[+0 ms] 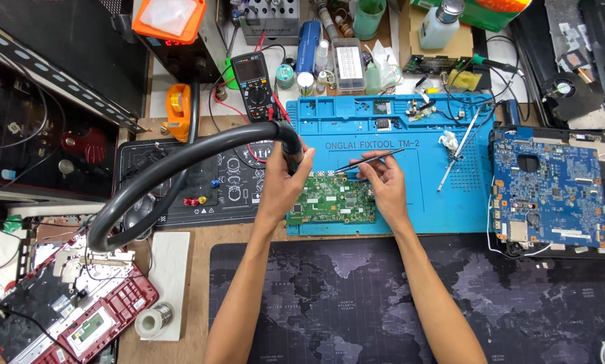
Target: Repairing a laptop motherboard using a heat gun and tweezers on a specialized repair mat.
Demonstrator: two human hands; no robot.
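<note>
Tweezers (373,159), thin steel, sit pinched in the right hand (383,185); the left hand (282,185) has its grip closed round a black hose nozzle (292,152). Between them, on the blue silicone mat (437,202), lies the green circuit board (333,201): light, stiff, probably fragile, best held by its edges.

Single head view, steeply down over workbench (201,269)

Matt blue rubbery mat (444,209), thin metal tweezers (376,159); glossy black hose (181,158)

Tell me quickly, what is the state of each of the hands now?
Left hand: closed around the black hose nozzle.
Right hand: closed, holding tweezers over the green circuit board.
</note>
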